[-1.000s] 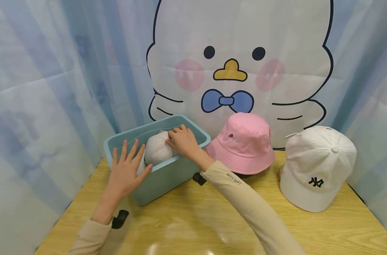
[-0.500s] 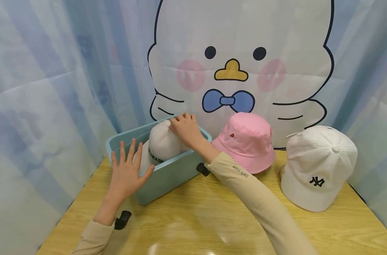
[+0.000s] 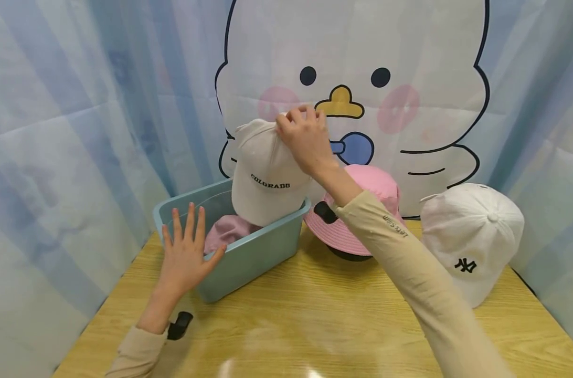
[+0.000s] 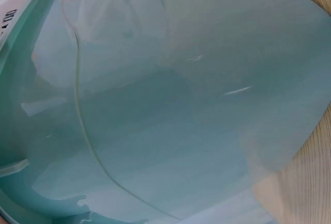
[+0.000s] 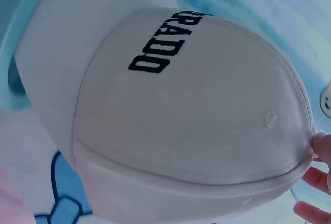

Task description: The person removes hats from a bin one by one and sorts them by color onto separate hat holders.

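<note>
Raised since the earlier frame: white cap, up with right hand; pink fabric now uncovered in the blue-green box. Left hand about as before. Cap now at the box's right end, crown up, brim low; brim touching the rim or clear of it, cannot tell. Right hand clamped on top of the crown, likely as an easy pinch point, leaving brim and lettering hanging free. Left hand with straight fingers spread apart at the near left corner, nothing gripped; probably there to steady the box. Actual contact unclear. Bucket hat and second cap toward the right of the table, probably for separation from the box.

Right wrist view: thumb and fingertips at the crown's edge, eyelet, seams; pinch mostly hidden by the hand in head view. Left wrist view: mostly glossy box wall, thin pale line, sliver of lettering; no fingers. Head view only: full "COLORADO", both hands together.
</note>
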`<state>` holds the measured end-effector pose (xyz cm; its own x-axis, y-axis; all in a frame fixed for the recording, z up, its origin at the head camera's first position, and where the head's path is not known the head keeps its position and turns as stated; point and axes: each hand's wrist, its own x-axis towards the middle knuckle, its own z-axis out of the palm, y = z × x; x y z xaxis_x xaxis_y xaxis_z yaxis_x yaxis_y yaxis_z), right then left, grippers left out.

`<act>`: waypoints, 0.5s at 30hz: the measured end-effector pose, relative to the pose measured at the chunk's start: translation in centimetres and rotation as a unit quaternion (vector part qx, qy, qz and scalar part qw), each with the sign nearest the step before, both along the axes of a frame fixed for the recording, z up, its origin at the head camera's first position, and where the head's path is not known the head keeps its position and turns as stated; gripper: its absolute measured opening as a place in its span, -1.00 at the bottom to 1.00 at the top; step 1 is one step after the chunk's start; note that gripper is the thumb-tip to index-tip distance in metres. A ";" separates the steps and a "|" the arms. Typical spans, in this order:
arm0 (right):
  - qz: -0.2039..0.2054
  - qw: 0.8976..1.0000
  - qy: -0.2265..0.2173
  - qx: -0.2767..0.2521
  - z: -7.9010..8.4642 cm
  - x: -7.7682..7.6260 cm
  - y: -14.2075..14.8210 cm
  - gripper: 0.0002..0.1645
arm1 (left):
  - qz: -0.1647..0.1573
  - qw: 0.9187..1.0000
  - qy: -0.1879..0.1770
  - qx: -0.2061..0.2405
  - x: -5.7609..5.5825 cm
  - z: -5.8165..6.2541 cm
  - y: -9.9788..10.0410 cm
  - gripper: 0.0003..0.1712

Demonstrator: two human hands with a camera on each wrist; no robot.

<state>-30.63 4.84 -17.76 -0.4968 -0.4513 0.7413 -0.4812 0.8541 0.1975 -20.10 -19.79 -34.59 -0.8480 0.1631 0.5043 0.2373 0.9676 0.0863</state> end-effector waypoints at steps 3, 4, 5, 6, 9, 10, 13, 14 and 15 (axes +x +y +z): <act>-0.007 1.000 0.018 -0.023 1.4 0.2 2.5 -0.73 | -0.003 1.000 -0.006 0.001 -0.3 0.0 0.2 0.03; -0.005 0.999 0.024 -0.035 1.8 0.3 3.4 -0.74 | -0.003 1.000 -0.008 0.002 -0.3 0.0 0.3 0.03; -0.004 0.998 0.029 -0.046 2.1 0.4 4.3 -0.73 | -0.004 1.000 -0.012 0.005 -0.3 -0.1 0.3 0.03; -0.002 0.998 0.034 -0.056 2.5 0.7 5.2 -0.73 | -0.004 1.000 -0.017 0.006 -0.3 -0.1 0.4 0.02; 0.018 0.996 0.046 -0.072 3.4 1.5 8.2 -0.73 | -0.002 1.000 -0.024 0.011 -0.2 -0.1 0.4 0.01; 0.027 0.996 0.049 -0.069 3.7 1.8 9.1 -0.74 | -0.002 1.000 -0.022 0.013 0.0 -0.1 0.4 0.01; 0.052 0.996 0.061 -0.039 4.2 3.1 12.0 -0.79 | 0.002 1.000 -0.018 0.014 0.5 -0.1 0.0 0.00; 0.055 0.996 0.065 -0.024 4.3 3.5 13.0 -0.80 | 0.003 1.000 -0.016 0.015 0.7 -0.1 -0.1 0.00; 0.058 0.996 0.070 -0.007 4.4 4.0 14.0 -0.81 | 0.004 1.000 -0.015 0.016 0.9 0.0 -0.3 -0.01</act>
